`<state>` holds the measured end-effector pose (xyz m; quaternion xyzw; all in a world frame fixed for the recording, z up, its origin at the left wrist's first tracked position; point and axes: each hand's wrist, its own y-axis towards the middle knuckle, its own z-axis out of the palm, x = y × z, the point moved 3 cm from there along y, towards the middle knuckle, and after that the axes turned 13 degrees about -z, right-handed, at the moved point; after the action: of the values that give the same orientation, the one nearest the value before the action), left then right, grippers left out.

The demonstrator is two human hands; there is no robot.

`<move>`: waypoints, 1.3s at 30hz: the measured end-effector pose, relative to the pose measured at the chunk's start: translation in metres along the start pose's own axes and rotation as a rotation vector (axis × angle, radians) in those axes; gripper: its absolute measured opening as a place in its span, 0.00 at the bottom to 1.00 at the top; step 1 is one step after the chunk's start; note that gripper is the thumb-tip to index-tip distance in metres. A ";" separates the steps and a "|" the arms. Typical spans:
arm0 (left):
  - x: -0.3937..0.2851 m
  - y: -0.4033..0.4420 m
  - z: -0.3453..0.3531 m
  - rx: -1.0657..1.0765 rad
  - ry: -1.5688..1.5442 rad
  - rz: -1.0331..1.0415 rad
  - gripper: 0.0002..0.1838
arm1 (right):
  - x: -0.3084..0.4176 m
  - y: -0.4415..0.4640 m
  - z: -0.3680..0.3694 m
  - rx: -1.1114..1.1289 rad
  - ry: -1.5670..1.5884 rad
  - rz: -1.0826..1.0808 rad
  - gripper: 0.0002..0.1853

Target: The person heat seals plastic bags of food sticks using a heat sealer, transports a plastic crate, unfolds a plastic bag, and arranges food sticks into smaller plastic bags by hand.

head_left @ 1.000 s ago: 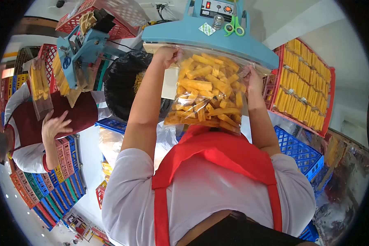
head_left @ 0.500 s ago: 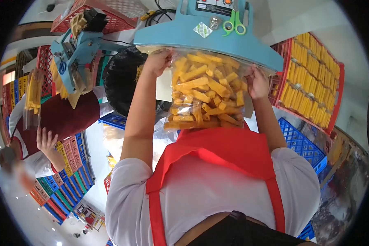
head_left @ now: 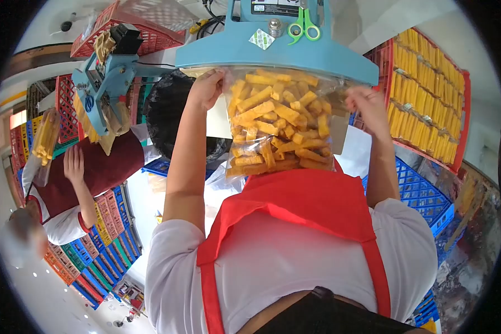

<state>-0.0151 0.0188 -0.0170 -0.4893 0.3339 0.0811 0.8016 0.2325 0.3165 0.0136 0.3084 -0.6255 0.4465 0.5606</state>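
Observation:
A clear plastic bag (head_left: 278, 119) full of yellow-orange snack sticks hangs upright against my red apron. Its top edge lies at the jaw of a light-blue bag sealer (head_left: 222, 54). My left hand (head_left: 207, 89) is closed on the bag's upper left corner. Just right of the opposite corner is my right hand (head_left: 368, 106), its fingers curled together and no object visible in them. Green-handled scissors (head_left: 304, 30), a small metal spring (head_left: 274, 26) and a white printed packet (head_left: 261, 39) lie on top of the sealer.
A red crate (head_left: 463, 122) with packed yellow sticks stands at right, above a blue crate (head_left: 423, 192). At left are a black-lined bin (head_left: 164, 114), a second blue sealer (head_left: 114, 75) and a co-worker in a maroon apron (head_left: 83, 172). Stacked coloured crates (head_left: 97, 245) stand beyond.
My right hand has moved right, away from the bag's corner. My left hand keeps its hold. The co-worker's hand has risen, and the whole view has shifted slightly.

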 end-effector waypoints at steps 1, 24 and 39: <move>0.000 -0.001 0.002 0.001 0.004 0.000 0.11 | 0.014 0.005 0.000 -0.003 0.002 -0.001 0.09; 0.074 -0.069 0.014 -0.007 -0.007 -0.128 0.37 | 0.051 0.064 0.031 -0.489 -0.502 -0.669 0.12; 0.096 -0.080 0.035 0.244 -0.198 -0.125 0.32 | 0.047 0.062 0.029 -0.534 -0.625 -0.765 0.10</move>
<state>0.1103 -0.0116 -0.0077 -0.3977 0.2298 0.0377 0.8875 0.1566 0.3212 0.0467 0.4782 -0.6969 -0.0752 0.5291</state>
